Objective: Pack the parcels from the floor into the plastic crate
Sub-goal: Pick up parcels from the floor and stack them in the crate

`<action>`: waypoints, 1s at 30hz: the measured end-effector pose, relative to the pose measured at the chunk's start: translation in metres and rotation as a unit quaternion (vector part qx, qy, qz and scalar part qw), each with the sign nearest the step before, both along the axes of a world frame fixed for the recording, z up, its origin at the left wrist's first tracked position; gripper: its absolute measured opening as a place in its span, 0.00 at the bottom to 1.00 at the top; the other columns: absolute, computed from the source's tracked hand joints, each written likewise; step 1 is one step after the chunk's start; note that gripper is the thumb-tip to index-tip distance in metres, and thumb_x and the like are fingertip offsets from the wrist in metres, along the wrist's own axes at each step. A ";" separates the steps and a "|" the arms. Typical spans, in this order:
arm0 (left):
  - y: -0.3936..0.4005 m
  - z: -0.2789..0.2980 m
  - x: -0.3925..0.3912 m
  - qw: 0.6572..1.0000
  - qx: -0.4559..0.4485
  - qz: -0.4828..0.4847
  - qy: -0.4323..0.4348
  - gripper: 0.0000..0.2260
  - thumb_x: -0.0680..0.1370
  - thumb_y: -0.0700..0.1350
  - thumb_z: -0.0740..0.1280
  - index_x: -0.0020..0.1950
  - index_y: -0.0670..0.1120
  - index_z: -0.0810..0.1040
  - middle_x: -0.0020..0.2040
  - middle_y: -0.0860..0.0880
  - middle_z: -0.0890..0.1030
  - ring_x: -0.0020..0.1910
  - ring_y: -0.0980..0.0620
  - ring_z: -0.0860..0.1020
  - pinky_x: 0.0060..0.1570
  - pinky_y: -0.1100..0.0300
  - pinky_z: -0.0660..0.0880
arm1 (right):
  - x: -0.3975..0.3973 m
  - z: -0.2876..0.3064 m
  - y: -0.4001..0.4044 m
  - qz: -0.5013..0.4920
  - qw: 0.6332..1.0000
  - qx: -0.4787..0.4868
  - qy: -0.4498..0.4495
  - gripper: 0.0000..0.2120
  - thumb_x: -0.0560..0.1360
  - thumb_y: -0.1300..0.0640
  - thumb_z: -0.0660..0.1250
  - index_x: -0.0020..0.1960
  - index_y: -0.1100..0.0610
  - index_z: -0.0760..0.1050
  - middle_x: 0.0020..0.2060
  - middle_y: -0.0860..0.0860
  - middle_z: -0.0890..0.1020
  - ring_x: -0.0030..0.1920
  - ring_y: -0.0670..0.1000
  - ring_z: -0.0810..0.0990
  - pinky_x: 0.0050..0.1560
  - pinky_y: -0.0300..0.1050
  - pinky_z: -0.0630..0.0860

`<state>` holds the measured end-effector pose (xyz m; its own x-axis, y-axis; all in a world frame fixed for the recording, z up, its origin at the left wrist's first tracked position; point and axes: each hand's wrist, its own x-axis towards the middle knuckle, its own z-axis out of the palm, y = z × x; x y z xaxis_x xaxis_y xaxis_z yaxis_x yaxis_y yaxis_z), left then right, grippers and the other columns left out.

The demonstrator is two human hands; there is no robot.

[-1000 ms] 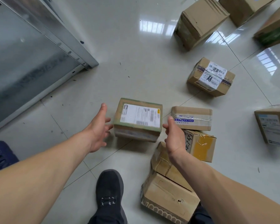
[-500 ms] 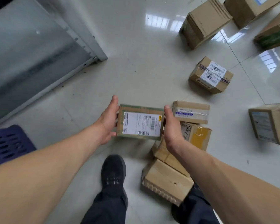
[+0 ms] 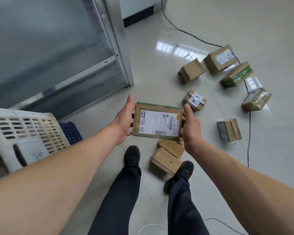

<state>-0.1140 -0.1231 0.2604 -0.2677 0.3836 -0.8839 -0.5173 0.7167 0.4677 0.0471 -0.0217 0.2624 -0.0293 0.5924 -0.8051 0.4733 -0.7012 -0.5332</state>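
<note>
A flat cardboard parcel (image 3: 157, 122) with green tape and a white shipping label is held up in the air at the centre of view. My left hand (image 3: 124, 121) grips its left side and my right hand (image 3: 190, 128) grips its right side. A white plastic crate (image 3: 24, 133) with a slotted wall stands at the lower left, and a dark blue crate (image 3: 71, 132) shows behind it. Several more cardboard parcels lie on the tiled floor, two of them (image 3: 168, 156) stacked just below the held one.
A metal cabinet (image 3: 58, 48) fills the upper left. Loose parcels (image 3: 227, 78) are scattered across the right half of the floor, with a black cable (image 3: 249, 133) running among them. My two feet (image 3: 131, 156) stand below the held parcel, beside the stacked boxes.
My hands closed on the labelled parcel on the floor and lifted it. I have straightened up, so the floor looks farther away and the white crate has come into view at the left.
</note>
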 end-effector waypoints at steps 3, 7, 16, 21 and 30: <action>-0.012 0.070 -0.007 0.999 0.040 0.005 0.010 0.34 0.72 0.76 0.46 0.65 0.59 0.77 0.59 0.48 0.80 0.61 0.43 0.77 0.65 0.40 0.70 | -0.007 0.067 -0.008 0.011 0.999 0.038 0.015 0.35 0.62 0.24 0.58 0.47 0.52 0.81 0.41 0.51 0.88 0.45 0.55 0.86 0.62 0.62 0.78; -0.030 0.140 -0.011 0.995 0.087 0.031 0.024 0.32 0.75 0.75 0.45 0.62 0.59 0.78 0.59 0.48 0.80 0.60 0.42 0.77 0.63 0.41 0.72 | -0.013 0.138 -0.017 0.056 0.994 0.086 0.039 0.35 0.60 0.24 0.57 0.43 0.54 0.80 0.41 0.56 0.87 0.42 0.57 0.85 0.54 0.60 0.78; -0.113 0.257 0.013 0.979 0.139 0.107 0.100 0.34 0.72 0.78 0.46 0.66 0.62 0.76 0.61 0.47 0.79 0.61 0.42 0.76 0.65 0.38 0.69 | -0.005 0.244 -0.057 0.211 0.950 0.181 0.143 0.27 0.80 0.34 0.55 0.48 0.55 0.80 0.41 0.54 0.85 0.37 0.50 0.82 0.42 0.49 0.77; -0.169 0.302 0.035 0.965 0.149 0.166 0.137 0.34 0.74 0.75 0.46 0.66 0.58 0.77 0.59 0.47 0.81 0.56 0.45 0.79 0.57 0.47 0.74 | -0.007 0.282 -0.092 0.273 0.921 0.193 0.199 0.26 0.83 0.39 0.55 0.51 0.58 0.82 0.44 0.56 0.86 0.37 0.49 0.82 0.35 0.43 0.73; -0.265 0.342 0.052 0.938 0.164 0.251 0.172 0.33 0.76 0.73 0.46 0.71 0.56 0.69 0.53 0.50 0.81 0.52 0.48 0.79 0.55 0.48 0.76 | -0.020 0.322 -0.171 0.334 0.886 0.197 0.252 0.39 0.73 0.28 0.59 0.53 0.64 0.82 0.46 0.62 0.86 0.41 0.54 0.83 0.42 0.49 0.77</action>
<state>-0.0623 -0.3881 0.6023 -0.7359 0.3690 -0.5677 -0.5285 0.2113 0.8223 0.0267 -0.1932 0.5849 -0.7775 0.5385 -0.3247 0.3448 -0.0668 -0.9363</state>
